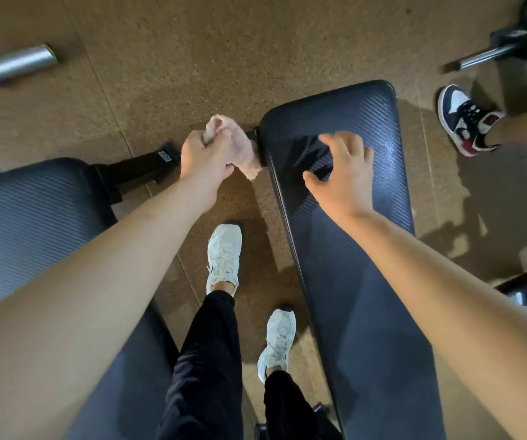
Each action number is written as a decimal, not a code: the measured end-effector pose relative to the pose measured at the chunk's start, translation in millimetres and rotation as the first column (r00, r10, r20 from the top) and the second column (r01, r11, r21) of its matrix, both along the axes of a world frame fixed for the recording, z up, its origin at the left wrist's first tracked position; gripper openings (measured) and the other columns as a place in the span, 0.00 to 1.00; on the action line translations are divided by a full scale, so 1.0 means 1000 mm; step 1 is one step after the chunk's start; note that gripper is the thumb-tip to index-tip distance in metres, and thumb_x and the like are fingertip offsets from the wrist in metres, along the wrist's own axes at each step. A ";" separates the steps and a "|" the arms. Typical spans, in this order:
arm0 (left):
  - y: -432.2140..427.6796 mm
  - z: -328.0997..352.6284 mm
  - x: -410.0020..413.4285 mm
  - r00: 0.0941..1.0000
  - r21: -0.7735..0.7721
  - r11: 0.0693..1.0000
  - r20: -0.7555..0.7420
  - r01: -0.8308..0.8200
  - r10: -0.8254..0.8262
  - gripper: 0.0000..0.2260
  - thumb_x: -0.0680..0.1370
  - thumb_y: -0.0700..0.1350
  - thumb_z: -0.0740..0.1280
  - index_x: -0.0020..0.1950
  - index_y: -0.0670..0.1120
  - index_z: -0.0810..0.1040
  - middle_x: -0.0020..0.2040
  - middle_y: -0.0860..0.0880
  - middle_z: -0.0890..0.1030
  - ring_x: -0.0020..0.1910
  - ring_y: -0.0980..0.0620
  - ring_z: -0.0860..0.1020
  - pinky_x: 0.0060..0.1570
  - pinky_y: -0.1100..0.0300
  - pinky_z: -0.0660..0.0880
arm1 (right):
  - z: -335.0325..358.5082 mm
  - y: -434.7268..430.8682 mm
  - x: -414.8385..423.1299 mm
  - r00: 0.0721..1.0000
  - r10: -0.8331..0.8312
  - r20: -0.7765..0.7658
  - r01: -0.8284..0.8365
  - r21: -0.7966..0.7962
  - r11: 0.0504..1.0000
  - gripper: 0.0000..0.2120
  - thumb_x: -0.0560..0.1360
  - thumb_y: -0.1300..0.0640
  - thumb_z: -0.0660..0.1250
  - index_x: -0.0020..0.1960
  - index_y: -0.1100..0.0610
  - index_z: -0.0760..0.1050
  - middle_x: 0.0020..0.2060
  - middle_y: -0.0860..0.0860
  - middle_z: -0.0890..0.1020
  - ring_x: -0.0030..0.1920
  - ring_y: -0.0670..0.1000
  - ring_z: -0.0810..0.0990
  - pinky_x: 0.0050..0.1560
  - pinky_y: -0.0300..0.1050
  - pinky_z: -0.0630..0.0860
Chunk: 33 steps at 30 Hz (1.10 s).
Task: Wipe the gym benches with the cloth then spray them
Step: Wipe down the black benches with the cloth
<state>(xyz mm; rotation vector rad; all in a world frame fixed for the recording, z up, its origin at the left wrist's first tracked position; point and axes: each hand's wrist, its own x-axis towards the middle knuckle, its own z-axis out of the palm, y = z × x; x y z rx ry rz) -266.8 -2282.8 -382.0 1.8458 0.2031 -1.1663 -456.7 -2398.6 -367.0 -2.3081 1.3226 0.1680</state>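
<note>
The left hand (203, 157) is at centre frame, fingers curled tight round a pink cloth (242, 147). The bunched cloth sticks out above and to the right of the fist. The cloth's right side touches the left edge of the right bench (367, 281) near that pad's far end, over the gap between the two benches.

The right hand (343, 173) is just right of it, over the upper part of the right bench pad. Fingers spread and slightly bent, thumb out to the left, holding nothing. There are dark finger shadows on the pad under it; cannot tell if the fingertips touch the pad or hover just above.

The right bench runs from upper centre to lower right, with dark ribbed padding and a glare patch by the right hand. The left bench (27, 217) fills the left and lower left, same dark ribbed pad, crossed by the left forearm (97, 265). A black frame foot (141, 168) pokes out from its far end toward the left hand.

Between the benches are legs in black trousers (208, 360) and white shoes (224, 252) on the brown speckled floor (176, 58).

Upper left: the end of a silver barbell sleeve (17, 63) on the floor. Upper right: another person's navy, white and red shoe (464, 120), well apart from the right bench, with a metal bar (484, 57) above it.
</note>
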 end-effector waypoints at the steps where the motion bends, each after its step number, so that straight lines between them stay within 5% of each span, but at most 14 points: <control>1: -0.007 -0.002 0.001 0.998 -0.010 0.999 -0.031 -0.048 0.048 0.12 0.83 0.51 0.67 0.65 0.51 0.73 0.61 0.51 0.78 0.60 0.52 0.79 0.58 0.53 0.82 | -0.003 -0.002 -0.007 0.995 -0.015 -0.096 0.015 -0.004 1.000 0.35 0.71 0.45 0.75 0.75 0.48 0.67 0.75 0.56 0.66 0.71 0.65 0.65 0.67 0.63 0.71; 4: -0.026 -0.008 0.002 0.996 -0.095 0.995 -0.081 -0.037 0.029 0.08 0.83 0.51 0.66 0.61 0.54 0.71 0.63 0.51 0.78 0.64 0.51 0.78 0.64 0.50 0.79 | -0.010 -0.002 -0.024 0.942 0.019 -0.336 0.020 0.111 0.994 0.45 0.71 0.36 0.73 0.80 0.40 0.53 0.81 0.55 0.52 0.78 0.70 0.52 0.70 0.71 0.65; 11: -0.052 -0.029 0.009 0.951 -0.155 0.939 0.015 0.306 -0.308 0.13 0.84 0.59 0.61 0.60 0.53 0.79 0.59 0.52 0.82 0.60 0.56 0.79 0.64 0.56 0.73 | -0.020 -0.001 -0.032 0.937 0.051 -0.344 -0.002 0.142 0.990 0.48 0.72 0.35 0.72 0.81 0.39 0.45 0.83 0.53 0.44 0.79 0.72 0.45 0.73 0.73 0.62; 16: -0.072 -0.039 0.013 0.799 -0.013 0.838 0.311 0.545 -0.515 0.03 0.79 0.52 0.71 0.51 0.56 0.84 0.58 0.53 0.85 0.61 0.54 0.81 0.58 0.61 0.77 | -0.018 0.000 -0.040 0.961 0.067 -0.270 -0.025 0.157 0.987 0.44 0.74 0.41 0.73 0.82 0.41 0.51 0.83 0.51 0.47 0.79 0.70 0.46 0.72 0.74 0.64; 21: -0.103 -0.031 0.009 0.651 0.055 0.744 0.444 0.666 -0.616 0.05 0.79 0.50 0.72 0.51 0.62 0.85 0.47 0.68 0.82 0.47 0.72 0.78 0.48 0.77 0.71 | -0.013 0.012 -0.085 0.983 0.027 -0.182 -0.015 0.066 0.998 0.37 0.75 0.49 0.74 0.80 0.47 0.62 0.81 0.54 0.57 0.77 0.65 0.59 0.67 0.67 0.73; 27: -0.155 -0.027 -0.016 0.413 0.182 0.591 0.558 0.786 -0.720 0.08 0.81 0.52 0.68 0.54 0.62 0.86 0.50 0.65 0.83 0.52 0.63 0.79 0.46 0.70 0.72 | -0.016 0.049 -0.156 0.895 -0.297 -0.332 0.321 0.019 0.947 0.40 0.74 0.43 0.73 0.80 0.45 0.58 0.81 0.55 0.56 0.76 0.66 0.58 0.68 0.69 0.68; 33: -0.204 -0.036 -0.055 0.183 0.206 0.424 0.678 0.882 -0.712 0.12 0.83 0.52 0.63 0.62 0.53 0.83 0.61 0.53 0.83 0.62 0.51 0.79 0.60 0.55 0.74 | -0.022 0.071 -0.192 0.878 -0.300 -0.372 0.372 0.138 0.918 0.45 0.75 0.40 0.71 0.82 0.41 0.48 0.83 0.50 0.47 0.80 0.67 0.47 0.73 0.70 0.63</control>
